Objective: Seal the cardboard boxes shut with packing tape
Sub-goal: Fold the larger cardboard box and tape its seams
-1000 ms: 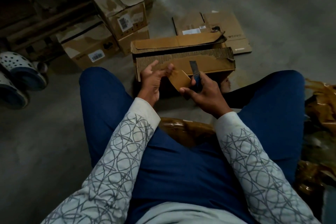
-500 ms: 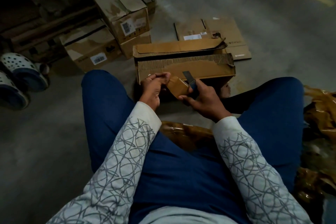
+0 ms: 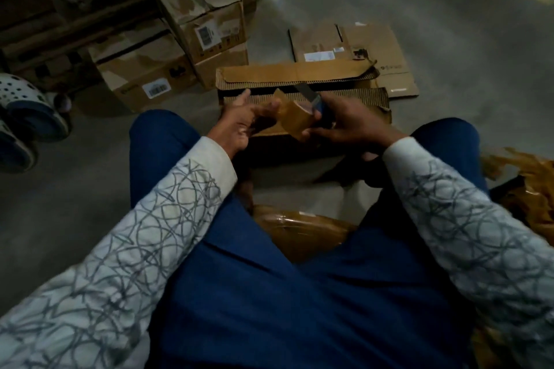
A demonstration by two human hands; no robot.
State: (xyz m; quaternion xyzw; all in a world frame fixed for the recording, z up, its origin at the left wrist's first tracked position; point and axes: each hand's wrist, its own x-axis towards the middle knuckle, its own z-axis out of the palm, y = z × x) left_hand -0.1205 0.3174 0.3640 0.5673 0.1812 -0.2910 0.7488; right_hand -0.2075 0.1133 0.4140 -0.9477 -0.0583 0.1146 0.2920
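I sit on the floor with a long cardboard box (image 3: pixel 299 75) in front of my knees, its two top flaps not quite closed. My right hand (image 3: pixel 347 126) grips a roll of brown packing tape (image 3: pixel 296 120) together with a blue-handled knife (image 3: pixel 308 96) whose blade points up and away. My left hand (image 3: pixel 242 120) pinches the loose end of the tape, pulled a short way off the roll, just above the box's near flap.
Two sealed cartons (image 3: pixel 198 15) (image 3: pixel 141 69) stand at the back left beside a dark pallet. A flattened box (image 3: pixel 353 51) lies behind the long one. Crumpled brown tape waste (image 3: pixel 527 189) lies at my right. Spotted clogs (image 3: pixel 27 111) sit at the far left.
My left hand took the tape end between its fingers and drew it away from the roll. Both hands rose slightly over the box's near flap.
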